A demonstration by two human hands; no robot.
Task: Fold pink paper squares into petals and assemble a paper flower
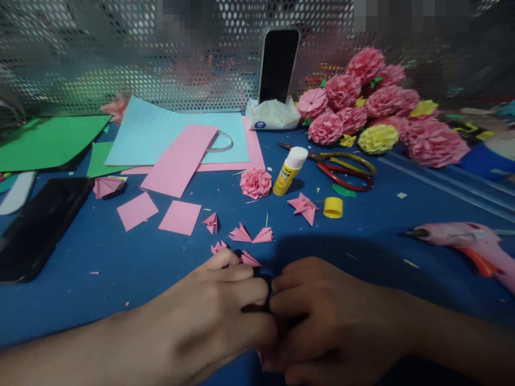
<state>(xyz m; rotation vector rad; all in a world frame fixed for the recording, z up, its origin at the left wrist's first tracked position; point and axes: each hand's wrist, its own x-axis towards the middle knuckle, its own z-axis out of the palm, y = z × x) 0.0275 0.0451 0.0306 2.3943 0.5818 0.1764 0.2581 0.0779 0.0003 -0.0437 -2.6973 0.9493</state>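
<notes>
My left hand [225,308] and my right hand [325,316] meet at the bottom centre, fingers curled and pressed together. A small bit of pink paper [261,360] shows beneath them between the fingers; most of it is hidden. Just beyond my hands lie folded pink pieces [263,235], and two flat pink squares [179,217] are to their left. Farther back are a pink paper flower [256,183], an upright glue stick [286,174], a pink star-shaped piece [304,208] and a yellow cap [333,207].
Scissors [346,166] lie behind the cap. A pink glue gun [462,236] is at the right, a dark phone [44,225] at the left. Pink paper flowers [366,102] are piled at the back right. Blue sheets [173,139] and a propped phone [279,67] stand near the mesh.
</notes>
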